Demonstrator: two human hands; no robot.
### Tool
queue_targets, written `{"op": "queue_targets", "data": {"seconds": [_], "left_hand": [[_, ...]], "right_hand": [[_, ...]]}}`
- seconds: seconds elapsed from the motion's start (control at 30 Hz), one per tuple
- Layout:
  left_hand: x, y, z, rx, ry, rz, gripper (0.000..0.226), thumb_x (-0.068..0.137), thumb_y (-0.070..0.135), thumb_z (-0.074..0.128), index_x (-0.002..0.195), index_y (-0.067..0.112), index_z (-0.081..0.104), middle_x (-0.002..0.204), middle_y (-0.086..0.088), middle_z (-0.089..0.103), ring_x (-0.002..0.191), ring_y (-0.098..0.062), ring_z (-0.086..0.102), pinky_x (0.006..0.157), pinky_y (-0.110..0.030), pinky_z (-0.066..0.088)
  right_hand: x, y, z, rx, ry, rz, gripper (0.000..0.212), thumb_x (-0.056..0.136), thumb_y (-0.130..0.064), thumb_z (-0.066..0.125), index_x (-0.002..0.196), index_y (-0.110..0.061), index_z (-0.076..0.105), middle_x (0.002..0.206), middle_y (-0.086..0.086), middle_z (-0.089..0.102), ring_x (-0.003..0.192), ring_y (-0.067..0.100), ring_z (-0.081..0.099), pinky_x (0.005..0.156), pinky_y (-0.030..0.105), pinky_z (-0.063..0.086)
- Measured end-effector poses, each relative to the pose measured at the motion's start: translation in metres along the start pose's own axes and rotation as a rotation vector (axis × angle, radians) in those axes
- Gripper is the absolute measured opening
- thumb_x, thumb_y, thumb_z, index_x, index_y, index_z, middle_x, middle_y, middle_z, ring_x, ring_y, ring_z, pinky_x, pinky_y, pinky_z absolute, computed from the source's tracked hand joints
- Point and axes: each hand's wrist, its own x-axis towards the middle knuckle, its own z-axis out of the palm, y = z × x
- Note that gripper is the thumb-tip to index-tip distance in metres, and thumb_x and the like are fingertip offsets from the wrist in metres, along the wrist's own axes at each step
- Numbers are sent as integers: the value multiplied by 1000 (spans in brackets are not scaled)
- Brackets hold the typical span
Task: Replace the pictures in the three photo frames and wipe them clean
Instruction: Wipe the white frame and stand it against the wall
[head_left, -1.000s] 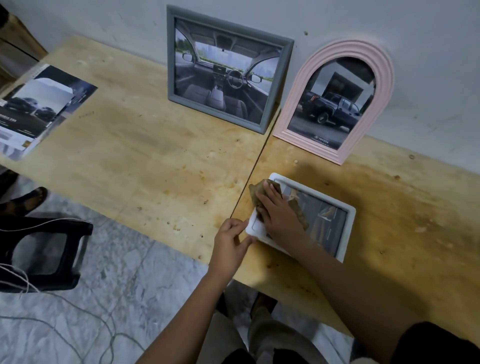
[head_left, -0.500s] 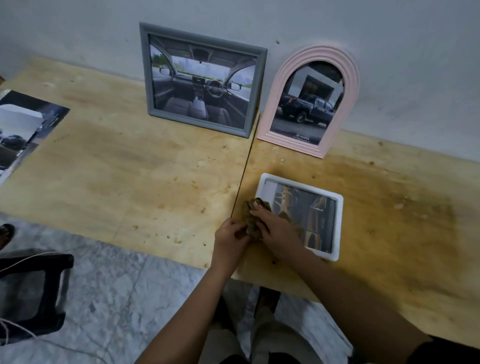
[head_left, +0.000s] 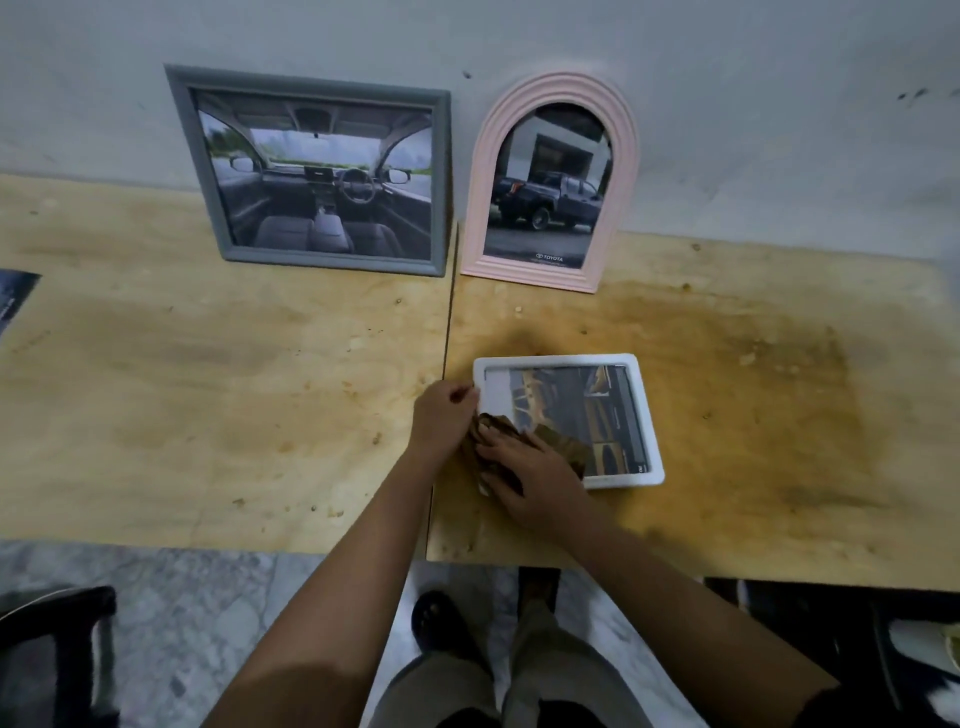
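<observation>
Your left hand curls fingers round the left edge of the white frame | your right hand presses the brown cloth flat-fingered on its near-left corner.

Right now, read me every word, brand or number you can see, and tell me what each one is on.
"TOYOTA": bottom of the truck picture in the pink arched frame.
Smaller line beneath it: too small to read.
Corner mark in the white frame: blurred.
Print on the sheet at the left edge: blurred.
</observation>
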Motion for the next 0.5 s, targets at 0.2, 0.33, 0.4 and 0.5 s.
{"op": "queue_targets", "data": {"seconds": [0.2, 0.33, 0.4, 0.5], "left_hand": [[7, 12, 7, 88, 65, 107, 15, 84, 13, 67, 81, -1, 71, 81, -16, 68, 72, -17, 54, 69, -24, 38], [2, 13, 12, 75, 84, 115, 14, 86, 8, 62, 73, 5, 64, 79, -16, 65, 72, -18, 53, 66, -25, 37], [4, 9, 14, 75, 79, 122, 11, 87, 9, 62, 76, 8, 65, 89, -17, 67, 80, -23, 58, 69, -27, 41], [6, 5, 16, 87, 79, 118, 13, 87, 11, 62, 91, 3, 70, 99, -17, 66, 91, -27, 60, 74, -28, 42]], "right_hand": [[-4, -7, 5, -74, 96, -32, 38, 88, -32, 51, 116, -11, 65, 129, 7, 60, 118, 19, 58, 100, 33, 40], [-19, -8, 8, -98, 134, -67, 34, 85, -28, 50, 109, -13, 69, 122, 3, 65, 108, 16, 63, 94, 30, 46], [-29, -1, 5, -144, 134, -101, 32, 81, -22, 50, 105, -16, 70, 117, 0, 67, 104, 13, 65, 91, 29, 48], [-38, 12, -4, -192, 153, -111, 33, 77, -17, 48, 98, -18, 73, 104, -3, 72, 95, 11, 68, 90, 24, 40]]}}
